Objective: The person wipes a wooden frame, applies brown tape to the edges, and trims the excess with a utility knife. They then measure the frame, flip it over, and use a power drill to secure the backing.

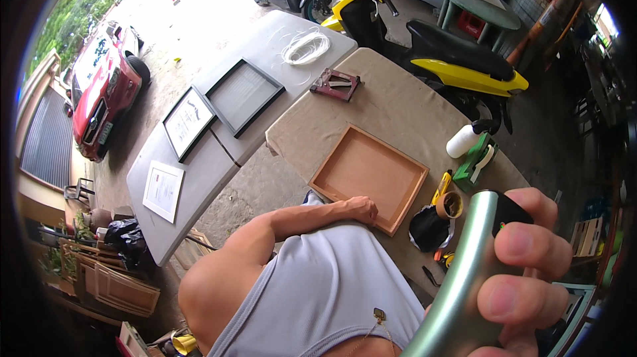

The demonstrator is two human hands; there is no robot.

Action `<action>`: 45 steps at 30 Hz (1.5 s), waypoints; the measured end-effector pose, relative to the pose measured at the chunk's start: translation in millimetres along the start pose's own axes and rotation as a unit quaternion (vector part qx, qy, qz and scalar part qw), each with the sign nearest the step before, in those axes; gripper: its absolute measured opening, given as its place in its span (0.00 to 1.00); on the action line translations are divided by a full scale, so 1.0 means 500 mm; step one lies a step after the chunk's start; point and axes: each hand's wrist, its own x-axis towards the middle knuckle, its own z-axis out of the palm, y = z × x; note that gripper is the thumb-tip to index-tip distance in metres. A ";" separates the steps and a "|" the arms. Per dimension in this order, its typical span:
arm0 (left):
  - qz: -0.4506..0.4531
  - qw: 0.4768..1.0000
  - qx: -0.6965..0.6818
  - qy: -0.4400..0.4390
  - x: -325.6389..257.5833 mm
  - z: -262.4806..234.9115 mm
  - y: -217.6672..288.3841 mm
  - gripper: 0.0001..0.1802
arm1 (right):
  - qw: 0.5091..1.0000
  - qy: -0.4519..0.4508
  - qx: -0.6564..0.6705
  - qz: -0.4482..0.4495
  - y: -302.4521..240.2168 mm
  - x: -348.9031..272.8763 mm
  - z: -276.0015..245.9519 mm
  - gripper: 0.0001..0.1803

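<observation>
My left hand (pixel 361 210) is closed at the near rim of a shallow brown wooden tray (pixel 406 206), its fingers curled over the edge. The tray lies on the cloth-covered table, and its inside is bare. Close to the camera, my right hand (pixel 524 267) wraps its fingers around a shiny green, curved, metal-looking object (pixel 458 271) with a black end. That object's lower part runs out of the picture, so its kind cannot be made out. Right of the tray are a yellow cutter knife (pixel 442 188), a roll of brown tape (pixel 450 205) and a black-and-white bundle (pixel 428 232).
On the beige table (pixel 385 91) stand a white bottle (pixel 462 141), a green tape dispenser (pixel 476 163) and a dark red boxed item (pixel 336 85). The grey table (pixel 142 168) holds picture frames (pixel 245 96) and a white cord coil (pixel 305 47). A yellow scooter (pixel 458 78) is parked behind.
</observation>
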 end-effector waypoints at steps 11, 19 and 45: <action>0.000 1.000 0.005 -0.006 0.011 0.004 0.004 0.12 | 0.995 0.015 -0.002 0.096 -0.023 0.000 -0.022 0.18; -0.030 0.998 0.050 0.017 -0.027 -0.009 -0.009 0.12 | 0.951 0.103 -0.132 0.261 0.010 -0.148 0.016 0.21; -0.044 0.934 0.251 0.251 -0.227 -0.080 -0.130 0.09 | 0.385 -0.013 -0.297 0.874 -0.115 -1.160 0.009 0.31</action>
